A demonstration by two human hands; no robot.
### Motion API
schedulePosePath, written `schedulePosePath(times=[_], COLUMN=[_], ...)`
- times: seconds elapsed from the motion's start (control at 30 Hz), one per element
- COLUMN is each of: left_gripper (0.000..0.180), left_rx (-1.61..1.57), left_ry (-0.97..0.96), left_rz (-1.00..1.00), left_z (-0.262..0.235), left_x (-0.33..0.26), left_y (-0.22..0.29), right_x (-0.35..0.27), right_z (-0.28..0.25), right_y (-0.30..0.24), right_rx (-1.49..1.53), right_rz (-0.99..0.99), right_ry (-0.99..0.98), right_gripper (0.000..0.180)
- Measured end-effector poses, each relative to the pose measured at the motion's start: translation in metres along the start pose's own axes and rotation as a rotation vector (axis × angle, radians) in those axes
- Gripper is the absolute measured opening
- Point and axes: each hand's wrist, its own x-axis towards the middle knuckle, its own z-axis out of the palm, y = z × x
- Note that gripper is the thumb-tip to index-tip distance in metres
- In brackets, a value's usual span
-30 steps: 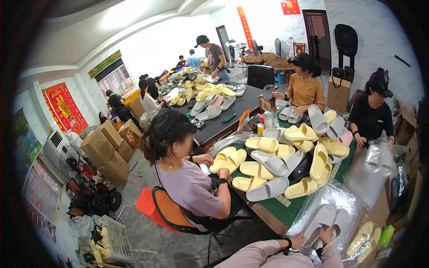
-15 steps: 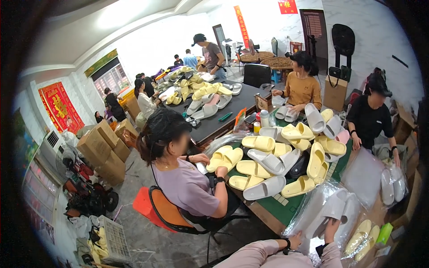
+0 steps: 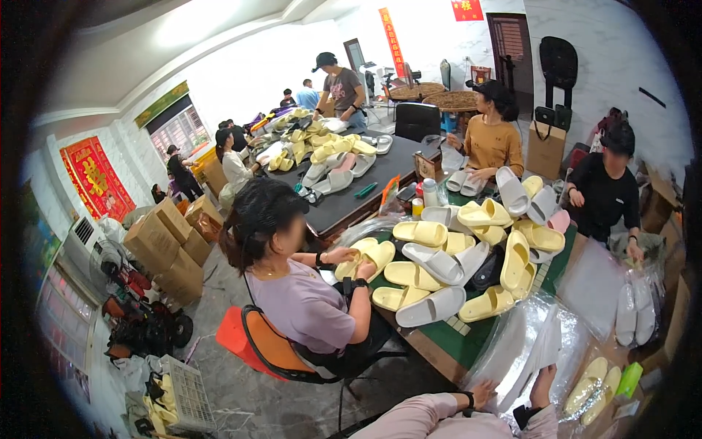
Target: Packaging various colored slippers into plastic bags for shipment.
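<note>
Hands are meeting on a clear plastic bag at six o'clock in the head view: the left hand (image 3: 482, 395) is lying with fingers spread flat on the film, and the right hand (image 3: 542, 380) is pinching an edge of the same clear plastic bag (image 3: 537, 344), apparently lifting it to keep the mouth open. The two hands are a little apart, both touching the film. The bag is lying on the near end of the table (image 3: 468, 338), stretching toward one o'clock from the hands.

At three o'clock from them, a bagged yellow pair (image 3: 594, 386) and a bagged grey pair (image 3: 635, 313) are resting near the table's edge, seemingly set aside as packed. At twelve o'clock a heap of loose yellow and grey slippers (image 3: 468, 263) is covering the green mat, within reach of everyone seated around it. At ten o'clock a person in a lilac shirt (image 3: 307, 300) is sitting on an orange chair (image 3: 256, 350), holding a yellow pair together, soles matched.
</note>
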Motion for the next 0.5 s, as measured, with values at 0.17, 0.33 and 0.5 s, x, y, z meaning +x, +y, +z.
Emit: schedulePosePath(times=[0.17,0.33,0.5], left_gripper=[0.052,0.046,0.037], left_rx=[0.158,0.252,0.143], left_ry=[0.0,0.074,0.181], left_rz=[0.036,0.064,0.05], left_z=[-0.023,-0.002,0.005], left_x=[-0.012,-0.008,0.0], left_y=[0.008,0.0,0.002], right_x=[-0.02,-0.029,-0.038], right_z=[-0.021,-0.048,-0.028], right_y=[-0.013,0.007,-0.018], right_rx=[0.058,-0.019,0.053], right_rz=[0.036,-0.002,0.097], right_ry=[0.052,0.026,0.068], right_gripper=[0.031,0.033,0.035])
